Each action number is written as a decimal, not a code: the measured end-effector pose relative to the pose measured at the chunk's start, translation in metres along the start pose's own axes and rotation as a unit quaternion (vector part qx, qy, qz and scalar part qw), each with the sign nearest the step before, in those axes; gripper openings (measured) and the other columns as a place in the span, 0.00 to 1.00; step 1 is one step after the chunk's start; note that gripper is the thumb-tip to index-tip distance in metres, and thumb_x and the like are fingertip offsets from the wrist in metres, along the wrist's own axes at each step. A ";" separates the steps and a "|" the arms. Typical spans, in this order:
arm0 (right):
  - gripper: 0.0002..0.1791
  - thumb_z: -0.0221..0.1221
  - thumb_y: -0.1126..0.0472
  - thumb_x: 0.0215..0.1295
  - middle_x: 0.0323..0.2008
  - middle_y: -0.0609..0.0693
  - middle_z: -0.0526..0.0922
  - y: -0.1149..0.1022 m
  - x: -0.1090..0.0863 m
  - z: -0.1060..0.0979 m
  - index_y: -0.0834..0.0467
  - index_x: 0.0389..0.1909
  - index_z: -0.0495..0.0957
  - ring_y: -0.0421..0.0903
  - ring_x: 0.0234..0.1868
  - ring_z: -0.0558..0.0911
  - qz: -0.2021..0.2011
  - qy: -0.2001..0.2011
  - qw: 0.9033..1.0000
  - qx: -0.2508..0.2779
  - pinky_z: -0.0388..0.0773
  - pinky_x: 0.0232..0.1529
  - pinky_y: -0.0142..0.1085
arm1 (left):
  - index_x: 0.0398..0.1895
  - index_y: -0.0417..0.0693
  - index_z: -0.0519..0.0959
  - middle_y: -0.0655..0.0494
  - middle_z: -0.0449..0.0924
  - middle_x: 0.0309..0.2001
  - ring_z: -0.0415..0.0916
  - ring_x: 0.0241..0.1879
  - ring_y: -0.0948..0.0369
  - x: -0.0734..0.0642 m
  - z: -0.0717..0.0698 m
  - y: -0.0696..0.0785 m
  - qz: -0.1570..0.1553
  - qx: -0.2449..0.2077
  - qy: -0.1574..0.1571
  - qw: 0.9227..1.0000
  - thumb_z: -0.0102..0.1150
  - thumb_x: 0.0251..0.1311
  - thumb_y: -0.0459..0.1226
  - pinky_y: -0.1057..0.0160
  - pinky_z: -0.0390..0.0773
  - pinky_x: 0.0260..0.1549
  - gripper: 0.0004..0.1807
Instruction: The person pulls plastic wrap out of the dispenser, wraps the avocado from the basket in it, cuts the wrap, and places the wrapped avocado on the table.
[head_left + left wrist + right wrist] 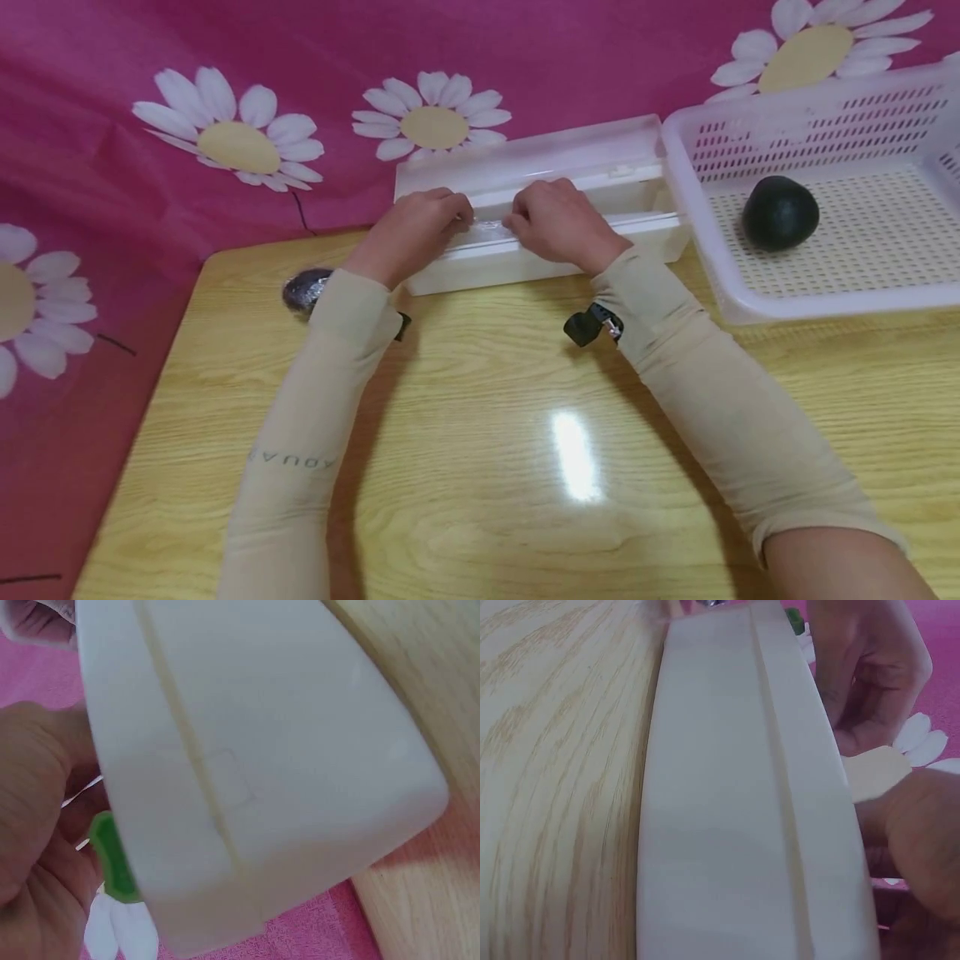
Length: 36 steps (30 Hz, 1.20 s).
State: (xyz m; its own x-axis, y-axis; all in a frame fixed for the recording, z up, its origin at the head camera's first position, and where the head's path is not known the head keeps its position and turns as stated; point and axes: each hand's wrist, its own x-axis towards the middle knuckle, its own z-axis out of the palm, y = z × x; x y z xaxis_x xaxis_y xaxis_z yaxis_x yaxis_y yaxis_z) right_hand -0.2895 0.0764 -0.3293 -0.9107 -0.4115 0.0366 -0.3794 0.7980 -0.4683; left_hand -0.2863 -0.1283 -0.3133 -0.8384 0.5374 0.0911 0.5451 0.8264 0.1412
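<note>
A long white cling film dispenser (480, 271) lies at the table's back edge with its lid (532, 158) raised. Over its front rim, both hands pinch a strip of clear cling film (489, 231) that spans the short gap between them. My left hand (420, 225) is at the left part of the box, fingertips curled down. To its right, my right hand (558, 218) has thumb and fingers curled in the same way. The box's front wall (720, 787) fills much of the right wrist view. A green piece (116, 856) shows at the box's edge in the left wrist view.
A dark film-wrapped roundish thing (303, 290) sits left of the box, partly behind the left sleeve. Against the box's right end stands a pale plastic basket (847, 304) holding a dark, avocado-like roundish thing (780, 213). A pink flowered cloth (337, 42) hangs behind.
</note>
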 end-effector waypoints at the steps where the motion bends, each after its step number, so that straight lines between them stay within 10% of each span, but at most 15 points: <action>1: 0.19 0.52 0.51 0.71 0.20 0.47 0.70 0.000 -0.001 -0.001 0.56 0.22 0.76 0.46 0.27 0.70 -0.007 0.003 1.000 0.004 0.64 0.32 0.36 | 0.48 0.46 0.79 0.51 0.84 0.45 0.79 0.45 0.55 -0.001 0.000 0.000 0.001 -0.006 0.010 1.000 0.54 0.69 0.37 0.58 0.78 0.55 0.09; 7: 0.16 0.54 0.44 0.67 0.31 0.49 0.82 0.002 -0.003 -0.005 0.53 0.37 0.80 0.47 0.34 0.77 -0.034 0.016 0.999 0.034 0.68 0.45 0.38 | 0.50 0.46 0.72 0.50 0.84 0.40 0.78 0.37 0.55 -0.002 -0.008 0.008 0.015 -0.006 0.048 0.999 0.52 0.69 0.33 0.60 0.81 0.48 0.09; 12: 0.22 0.55 0.38 0.64 0.19 0.47 0.74 0.002 -0.005 -0.003 0.53 0.25 0.78 0.47 0.28 0.73 -0.019 0.017 0.999 0.021 0.66 0.35 0.37 | 0.50 0.46 0.71 0.51 0.82 0.41 0.78 0.40 0.57 0.001 -0.011 0.016 -0.004 -0.006 0.068 0.998 0.54 0.66 0.29 0.62 0.80 0.47 0.12; 21: 0.16 0.48 0.61 0.58 0.11 0.44 0.60 -0.005 -0.017 -0.016 0.55 0.12 0.72 0.46 0.24 0.65 0.042 0.052 0.996 -0.064 0.61 0.25 0.38 | 0.49 0.47 0.72 0.52 0.83 0.41 0.79 0.40 0.57 0.002 -0.012 0.024 -0.028 0.025 0.118 0.992 0.51 0.65 0.28 0.60 0.80 0.44 0.11; 28: 0.15 0.49 0.58 0.71 0.34 0.57 0.86 -0.014 -0.017 -0.024 0.61 0.38 0.82 0.58 0.39 0.82 0.022 0.148 0.988 -0.029 0.77 0.41 0.54 | 0.49 0.45 0.71 0.50 0.82 0.43 0.79 0.42 0.57 0.003 -0.020 0.024 -0.038 -0.007 0.175 0.984 0.47 0.68 0.30 0.59 0.80 0.47 0.09; 36: 0.19 0.42 0.51 0.75 0.30 0.57 0.77 -0.013 -0.014 -0.030 0.61 0.39 0.75 0.53 0.34 0.74 -0.028 0.155 0.987 0.040 0.68 0.41 0.43 | 0.48 0.44 0.72 0.49 0.81 0.40 0.77 0.39 0.58 -0.004 -0.031 0.018 -0.039 -0.065 0.226 0.971 0.43 0.72 0.32 0.59 0.80 0.45 0.08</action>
State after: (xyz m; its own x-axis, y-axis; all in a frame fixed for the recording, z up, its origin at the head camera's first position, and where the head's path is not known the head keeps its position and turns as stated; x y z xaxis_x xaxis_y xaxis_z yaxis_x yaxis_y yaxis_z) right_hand -0.2764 0.0850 -0.2976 -0.8995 -0.2892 0.3274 -0.4277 0.7357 -0.5252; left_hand -0.2735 -0.1204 -0.2804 -0.8081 0.3209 0.4939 0.4994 0.8179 0.2857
